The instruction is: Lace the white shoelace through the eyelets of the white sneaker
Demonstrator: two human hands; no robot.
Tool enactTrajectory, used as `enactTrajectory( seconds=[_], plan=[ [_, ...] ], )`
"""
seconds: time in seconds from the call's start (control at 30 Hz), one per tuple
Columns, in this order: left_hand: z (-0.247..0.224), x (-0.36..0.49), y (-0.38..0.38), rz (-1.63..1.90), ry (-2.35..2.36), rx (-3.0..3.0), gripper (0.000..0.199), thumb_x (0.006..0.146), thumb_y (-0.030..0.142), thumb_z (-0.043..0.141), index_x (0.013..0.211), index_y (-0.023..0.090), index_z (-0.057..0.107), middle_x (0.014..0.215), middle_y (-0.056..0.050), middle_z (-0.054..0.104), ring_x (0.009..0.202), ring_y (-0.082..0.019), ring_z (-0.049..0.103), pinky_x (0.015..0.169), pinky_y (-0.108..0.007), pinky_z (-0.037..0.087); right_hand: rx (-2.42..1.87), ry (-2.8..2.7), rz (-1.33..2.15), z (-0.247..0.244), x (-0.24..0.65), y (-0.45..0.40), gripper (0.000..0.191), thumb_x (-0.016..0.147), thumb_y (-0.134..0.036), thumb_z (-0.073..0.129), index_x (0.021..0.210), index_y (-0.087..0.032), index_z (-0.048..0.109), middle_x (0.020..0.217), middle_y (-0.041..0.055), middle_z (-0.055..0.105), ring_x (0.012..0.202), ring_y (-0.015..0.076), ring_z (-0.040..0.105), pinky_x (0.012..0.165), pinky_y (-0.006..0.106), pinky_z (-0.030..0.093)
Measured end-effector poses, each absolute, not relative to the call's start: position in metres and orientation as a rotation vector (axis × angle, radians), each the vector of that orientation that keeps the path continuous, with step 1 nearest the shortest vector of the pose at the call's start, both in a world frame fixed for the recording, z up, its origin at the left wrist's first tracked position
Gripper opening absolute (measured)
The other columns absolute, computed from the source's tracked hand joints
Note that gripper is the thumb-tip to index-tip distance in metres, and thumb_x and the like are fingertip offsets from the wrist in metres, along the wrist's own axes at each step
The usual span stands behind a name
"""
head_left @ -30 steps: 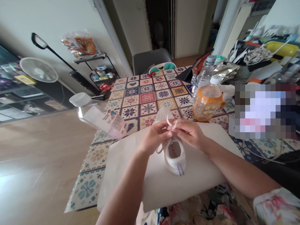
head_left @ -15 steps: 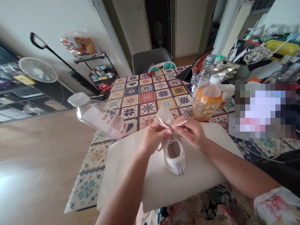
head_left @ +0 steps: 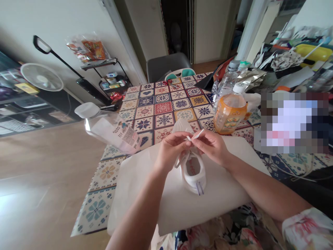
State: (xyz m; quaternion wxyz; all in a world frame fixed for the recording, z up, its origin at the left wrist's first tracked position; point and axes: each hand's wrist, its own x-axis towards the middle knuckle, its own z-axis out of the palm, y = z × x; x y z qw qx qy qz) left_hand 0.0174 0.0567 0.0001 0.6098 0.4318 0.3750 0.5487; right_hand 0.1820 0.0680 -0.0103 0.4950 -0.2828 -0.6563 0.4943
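Note:
A white shoe [head_left: 194,178] sits on a white mat [head_left: 140,187], its heel towards me and its toe partly hidden behind my hands. Above its opening, my left hand [head_left: 173,149] pinches a white shoelace between thumb and forefinger. My right hand [head_left: 212,146] grips the shoelace [head_left: 198,134] too, close against the left fingertips, with a short end sticking up. A looser loop of lace hangs below the left fingers, beside the shoe's collar.
A large clear jar [head_left: 109,126] with a white lid stands at the left. An orange pump bottle [head_left: 230,113] and a clear plastic bottle [head_left: 226,81] stand to the right. Scissors [head_left: 170,82] lie at the table's far end. Clutter [head_left: 288,66] piles up at the right.
The lace ends, crossed and spread apart before, are now drawn closer together. The right-hand end points more steeply upward, and the left fingers have closed over their end.

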Motion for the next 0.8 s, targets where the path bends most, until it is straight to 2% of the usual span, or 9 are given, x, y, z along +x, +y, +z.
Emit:
enactTrajectory(
  seconds=[0.17,0.27,0.37,0.47,0.53,0.6,0.7,0.8],
  plan=[
    [0.002,0.018,0.056,1.354,0.896,1.023,0.026,0.052,0.023,0.091,0.060,0.015,0.068,0.064,-0.001,0.071,0.056,-0.010,0.064,0.054,-0.019,0.052,-0.648,-1.501,1.289,-0.009,0.181,0.068,0.022,0.090,-0.042,0.062,0.085,-0.021,0.056,0.066,-0.0047,0.058,0.046,0.0066,0.051,0.042,0.019,0.043],
    [0.005,0.021,0.054,1.335,0.898,1.033,0.025,0.050,0.021,0.091,0.058,0.016,0.068,0.061,0.000,0.070,0.054,-0.010,0.064,0.052,-0.019,0.052,-0.709,-1.423,1.343,-0.008,0.181,0.069,0.022,0.090,-0.042,0.061,0.086,-0.022,0.051,0.062,-0.0059,0.056,0.045,0.0075,0.049,0.040,0.018,0.041],
    [0.006,0.022,0.053,1.356,0.910,1.018,0.024,0.049,0.019,0.091,0.057,0.016,0.068,0.060,0.000,0.070,0.052,-0.009,0.062,0.050,-0.018,0.051,-0.756,-1.375,1.226,-0.008,0.182,0.070,0.021,0.089,-0.036,0.063,0.088,-0.025,0.045,0.060,-0.0080,0.052,0.045,0.0079,0.046,0.040,0.017,0.037],
    [0.005,0.021,0.054,1.415,0.924,1.020,0.023,0.049,0.018,0.090,0.057,0.017,0.068,0.060,0.001,0.070,0.053,-0.008,0.061,0.051,-0.017,0.051,-0.727,-1.574,0.912,-0.007,0.184,0.071,0.018,0.087,-0.029,0.065,0.095,-0.025,0.050,0.072,-0.0043,0.056,0.058,0.0107,0.051,0.051,0.022,0.043],
    [0.003,0.019,0.055,1.440,0.925,1.039,0.022,0.051,0.019,0.090,0.060,0.017,0.071,0.061,0.000,0.070,0.055,-0.009,0.062,0.053,-0.018,0.051,-0.677,-1.821,0.712,-0.006,0.186,0.073,0.019,0.085,-0.028,0.067,0.101,-0.024,0.057,0.090,0.0027,0.061,0.077,0.0156,0.057,0.067,0.029,0.049],
    [0.001,0.017,0.056,1.462,0.925,1.070,0.020,0.053,0.022,0.090,0.064,0.018,0.074,0.063,0.000,0.071,0.057,-0.010,0.063,0.055,-0.019,0.052,-0.638,-1.970,0.593,-0.006,0.186,0.076,0.017,0.086,-0.029,0.065,0.101,-0.022,0.061,0.101,0.0076,0.062,0.093,0.0204,0.059,0.080,0.036,0.049],
    [-0.002,0.016,0.056,1.500,0.972,1.161,0.018,0.057,0.024,0.088,0.071,0.020,0.078,0.069,-0.001,0.073,0.063,-0.011,0.065,0.061,-0.020,0.053,-0.613,-2.004,0.581,-0.007,0.185,0.080,0.011,0.092,-0.030,0.058,0.092,-0.020,0.064,0.092,0.0070,0.065,0.089,0.0202,0.060,0.083,0.037,0.048],
    [-0.002,0.016,0.054,1.461,1.033,1.246,0.017,0.061,0.026,0.087,0.075,0.020,0.079,0.074,-0.003,0.075,0.069,-0.014,0.068,0.066,-0.023,0.055,-0.602,-2.033,0.756,-0.003,0.186,0.081,0.020,0.095,-0.033,0.053,0.085,-0.020,0.065,0.084,0.0049,0.067,0.082,0.0180,0.061,0.079,0.034,0.047]
  ],
)
